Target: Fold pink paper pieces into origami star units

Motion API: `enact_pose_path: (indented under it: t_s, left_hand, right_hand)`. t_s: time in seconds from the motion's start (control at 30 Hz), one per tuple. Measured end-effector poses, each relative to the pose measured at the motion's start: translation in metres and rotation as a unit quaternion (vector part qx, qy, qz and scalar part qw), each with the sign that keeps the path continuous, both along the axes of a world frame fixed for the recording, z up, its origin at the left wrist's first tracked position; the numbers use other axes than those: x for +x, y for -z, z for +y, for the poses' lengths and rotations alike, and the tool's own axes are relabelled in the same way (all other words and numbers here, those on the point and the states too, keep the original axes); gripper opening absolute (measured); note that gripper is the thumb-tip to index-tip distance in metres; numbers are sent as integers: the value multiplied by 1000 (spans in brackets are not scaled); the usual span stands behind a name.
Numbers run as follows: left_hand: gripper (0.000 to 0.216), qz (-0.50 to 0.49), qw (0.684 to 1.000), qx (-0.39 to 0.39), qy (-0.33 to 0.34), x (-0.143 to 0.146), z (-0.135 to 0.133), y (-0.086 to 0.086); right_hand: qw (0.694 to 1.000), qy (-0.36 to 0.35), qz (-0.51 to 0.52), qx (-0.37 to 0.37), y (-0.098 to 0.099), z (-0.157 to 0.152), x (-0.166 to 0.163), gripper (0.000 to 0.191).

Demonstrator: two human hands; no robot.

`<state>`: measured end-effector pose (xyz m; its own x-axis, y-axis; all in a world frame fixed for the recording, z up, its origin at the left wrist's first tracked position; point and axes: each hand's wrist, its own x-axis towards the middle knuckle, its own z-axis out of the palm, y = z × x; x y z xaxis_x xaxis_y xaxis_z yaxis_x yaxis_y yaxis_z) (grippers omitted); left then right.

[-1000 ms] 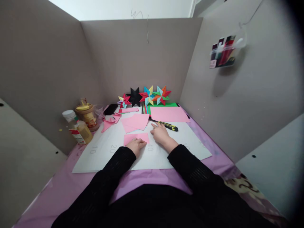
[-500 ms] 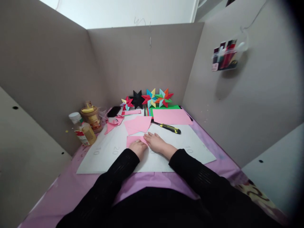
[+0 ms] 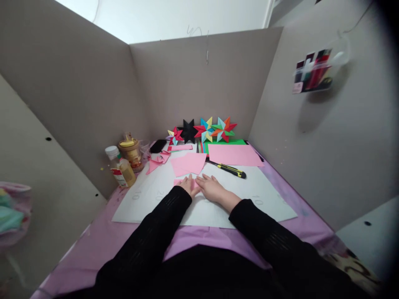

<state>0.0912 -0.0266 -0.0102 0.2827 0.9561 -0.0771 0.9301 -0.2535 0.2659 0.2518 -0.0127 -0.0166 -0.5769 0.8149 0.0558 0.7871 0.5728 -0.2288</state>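
A small piece of pink paper (image 3: 177,182) lies on the white sheet, mostly covered by my hands. My left hand (image 3: 188,186) rests on it with fingers stretched forward and the thumb pointing right. From the right, my right hand (image 3: 212,189) lies flat, its fingertips on the paper's right end beside the left hand. The two hands nearly touch. Just beyond them are overlapping pink paper pieces (image 3: 188,162), and a black and yellow utility knife (image 3: 230,169) lies to their right.
A large pink sheet (image 3: 235,155) sits at the back right, before several folded paper stars (image 3: 206,130). Folded pink pieces (image 3: 157,161), a bottle (image 3: 122,167), a jar (image 3: 131,153) and a black phone-like object (image 3: 158,145) stand left. Grey panels (image 3: 199,83) enclose the table.
The view has swung left, so everything sits further right. My left hand has slid forward over the pink paper and its fingers have straightened, covering more of it.
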Motion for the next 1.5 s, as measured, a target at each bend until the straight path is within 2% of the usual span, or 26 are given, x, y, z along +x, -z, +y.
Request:
enact_pose_path:
  t_s: [0.17, 0.3, 0.37, 0.47, 0.53, 0.6, 0.77, 0.9, 1.03, 1.13, 1.2, 1.23, 1.37, 1.43, 1.5]
  left_hand:
    - [72, 23, 998, 13, -60, -60, 4, 2]
    - [58, -57, 995, 5, -79, -102, 19, 6]
    - [56, -94, 989, 55, -96, -111, 27, 6]
    - [46, -109, 986, 119, -38, -108, 31, 6]
    - [39, -101, 990, 91, 30, -102, 29, 7]
    - [34, -85, 993, 51, 59, -99, 26, 9]
    - [33, -88, 994, 47, 45, -104, 24, 13]
    - [31, -123, 987, 93, 45, -107, 26, 16]
    - [34, -135, 980, 143, 17, -103, 26, 14]
    - [56, -118, 985, 124, 3, -97, 30, 9]
    - [76, -116, 990, 82, -5, -93, 35, 4]
    - [77, -120, 991, 56, -10, -91, 38, 3]
    - [38, -139, 989, -29, -49, -86, 49, 0]
    - [30, -127, 989, -2, -73, -84, 50, 0]
    - [26, -101, 988, 85, -83, -80, 47, 0]
  right_hand:
    - [1000, 10, -13, 10, -1, -2, -1, 43]
    - [1000, 13, -14, 15, -2, -2, -1, 42]
    - [1000, 12, -12, 21, -2, -2, -1, 43]
    - [999, 7, -15, 28, -1, -2, -2, 42]
    - [999, 7, -19, 30, -1, -2, -3, 43]
    - [999, 10, -22, 31, 0, -1, -4, 43]
    - [999, 4, -21, 42, 0, -1, -4, 43]
    - [998, -20, -2, 52, -1, -2, -6, 42]
    - [997, -35, 15, 65, -5, -5, -11, 39]
    - [997, -35, 22, 70, -10, -8, -13, 37]
    - [997, -31, 24, 61, -12, -9, -14, 37]
    - [998, -28, 24, 55, -12, -10, -13, 37]
    - [999, -20, 22, 41, -11, -11, -15, 39]
    - [999, -19, 18, 47, -9, -10, -21, 40]
    - [999, -20, 9, 50, -8, -9, -28, 43]
